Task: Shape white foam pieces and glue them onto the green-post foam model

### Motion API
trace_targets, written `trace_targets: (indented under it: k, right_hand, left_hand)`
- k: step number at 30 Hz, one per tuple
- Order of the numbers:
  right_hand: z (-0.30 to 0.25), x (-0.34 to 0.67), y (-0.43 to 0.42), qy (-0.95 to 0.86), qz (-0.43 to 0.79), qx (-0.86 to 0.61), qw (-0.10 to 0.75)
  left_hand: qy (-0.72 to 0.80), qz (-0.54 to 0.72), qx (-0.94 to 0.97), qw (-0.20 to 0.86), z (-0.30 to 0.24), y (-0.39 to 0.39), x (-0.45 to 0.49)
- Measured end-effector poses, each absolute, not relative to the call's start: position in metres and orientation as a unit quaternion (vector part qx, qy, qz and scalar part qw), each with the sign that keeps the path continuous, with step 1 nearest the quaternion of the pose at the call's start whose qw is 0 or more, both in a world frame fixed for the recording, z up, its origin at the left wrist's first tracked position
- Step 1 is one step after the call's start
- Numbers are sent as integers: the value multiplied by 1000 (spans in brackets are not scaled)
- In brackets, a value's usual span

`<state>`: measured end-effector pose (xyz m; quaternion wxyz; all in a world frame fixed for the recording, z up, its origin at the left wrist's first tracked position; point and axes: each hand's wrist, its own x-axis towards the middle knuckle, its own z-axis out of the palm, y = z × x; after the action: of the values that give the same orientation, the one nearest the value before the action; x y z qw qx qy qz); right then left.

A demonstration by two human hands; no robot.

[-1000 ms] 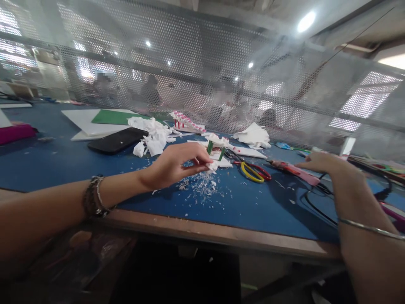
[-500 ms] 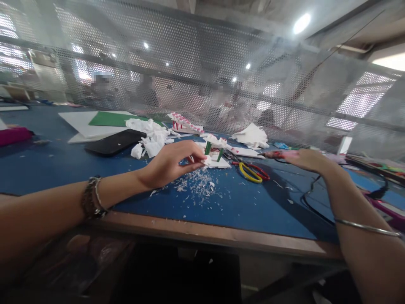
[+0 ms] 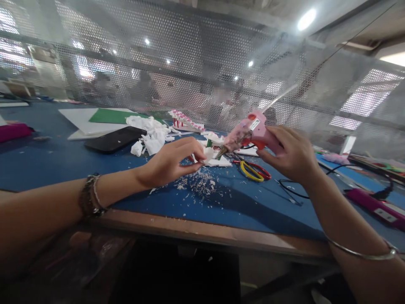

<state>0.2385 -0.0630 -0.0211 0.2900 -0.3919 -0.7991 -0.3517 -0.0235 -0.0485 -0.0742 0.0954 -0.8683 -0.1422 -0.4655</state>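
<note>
My left hand point(image 3: 172, 162) pinches a small white foam piece point(image 3: 207, 155) just above the blue table point(image 3: 63, 164), next to a little foam model with green posts point(image 3: 218, 153). My right hand point(image 3: 289, 154) is closed round a pink glue gun point(image 3: 249, 133), held in the air with its nozzle pointing left and down, close to the foam piece and the model. Its black cord point(image 3: 294, 190) trails over the table to the right. White foam crumbs point(image 3: 199, 185) lie under my left hand.
Yellow and red scissors point(image 3: 253, 171) lie right of the model. A black phone point(image 3: 115, 139), torn white foam scraps point(image 3: 152, 133), white and green sheets point(image 3: 95, 118) and a red-and-white foam model point(image 3: 186, 122) sit further back. A perforated metal screen point(image 3: 202, 71) walls the far side; people sit behind it.
My right hand lifted the pink glue gun off the table at the right and swung it left, nozzle toward the foam piece. My left hand stayed at the model.
</note>
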Motion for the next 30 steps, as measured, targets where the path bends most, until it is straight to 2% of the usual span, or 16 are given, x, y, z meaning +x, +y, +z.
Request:
trace_targets:
  k: [22, 30]
  right_hand:
    - [-28, 233, -61, -819, -382, -317, 288]
    - [-26, 232, -65, -817, -347, -379, 263]
  left_hand:
    - [-164, -467, -864, 90, -73, -53, -23]
    - [-190, -462, -864, 58, -73, -52, -23]
